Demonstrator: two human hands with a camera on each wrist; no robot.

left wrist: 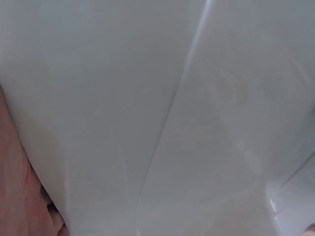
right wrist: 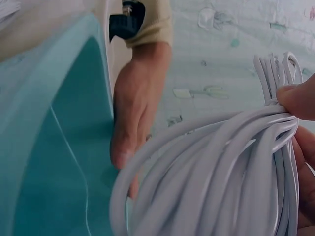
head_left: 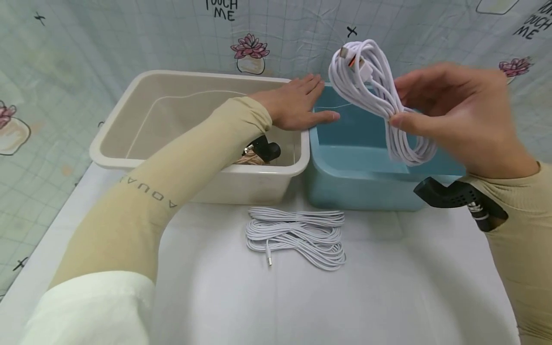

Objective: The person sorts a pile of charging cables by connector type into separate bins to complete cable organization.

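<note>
My right hand (head_left: 470,115) pinches a coiled white cable (head_left: 366,91) between thumb and fingers, holding it up over the blue bin (head_left: 358,194). Small connectors show at the coil's upper end. In the right wrist view the thick loops of this cable fill the lower middle, with the thumb pressed on its narrow tied part. My left hand (head_left: 297,105), fingers straight, rests on the adjoining rims of the beige bin (head_left: 241,184) and the blue bin. A second white cable (head_left: 297,237) lies bundled on the table in front, its plug pointing toward me.
The two bins stand side by side against a patterned cloth (head_left: 293,38) at the back. A tan coil (head_left: 250,159) lies inside the beige bin, partly hidden by my left arm. White cloth covers the table (head_left: 366,287). Black camera mounts sit on both wrists.
</note>
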